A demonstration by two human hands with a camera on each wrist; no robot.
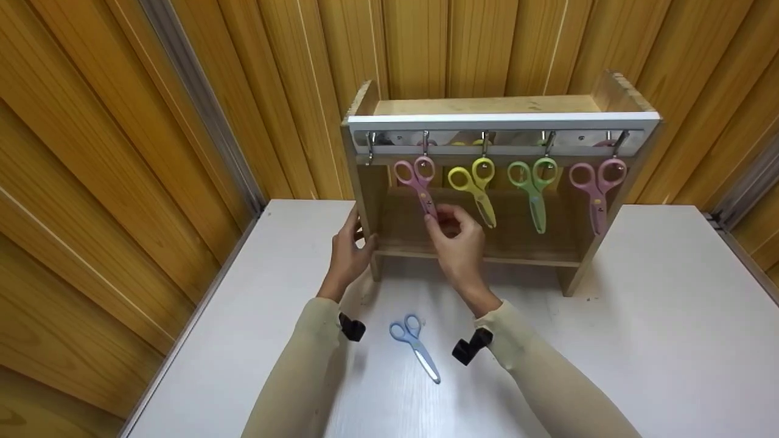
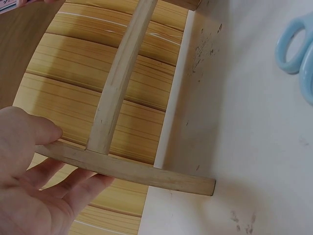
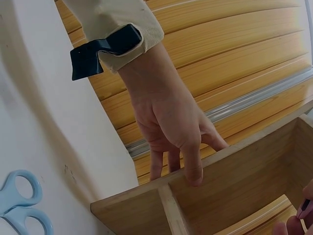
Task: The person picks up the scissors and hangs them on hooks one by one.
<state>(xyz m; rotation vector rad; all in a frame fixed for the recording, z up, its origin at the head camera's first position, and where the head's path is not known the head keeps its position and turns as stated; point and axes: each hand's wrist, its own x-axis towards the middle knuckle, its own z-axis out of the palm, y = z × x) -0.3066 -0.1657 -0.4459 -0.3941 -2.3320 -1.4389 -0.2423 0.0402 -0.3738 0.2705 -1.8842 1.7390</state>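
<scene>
A wooden rack [image 1: 420, 254] stands on the table, with a hook rail [image 1: 523, 150] across its upper front. My left hand [image 1: 349, 258] holds the rack's left side panel [image 2: 161, 178], thumb on one face and fingers on the other. With thumb and fingers, my right hand [image 1: 459, 246] pinches the lower blade end of the left pink scissors [image 1: 420, 182]. One handle ring of these scissors hangs at the second hook from the left. To their right hang yellow scissors [image 1: 479, 188], green scissors [image 1: 535, 191] and another pair of pink scissors [image 1: 598, 191].
Blue scissors [image 1: 415, 344] lie on the white table [image 1: 669, 340] between the forearms, handles toward the rack. The leftmost hook [image 1: 370, 148] bears no scissors. Wood-panelled walls [image 1: 292, 91] stand behind and to the left.
</scene>
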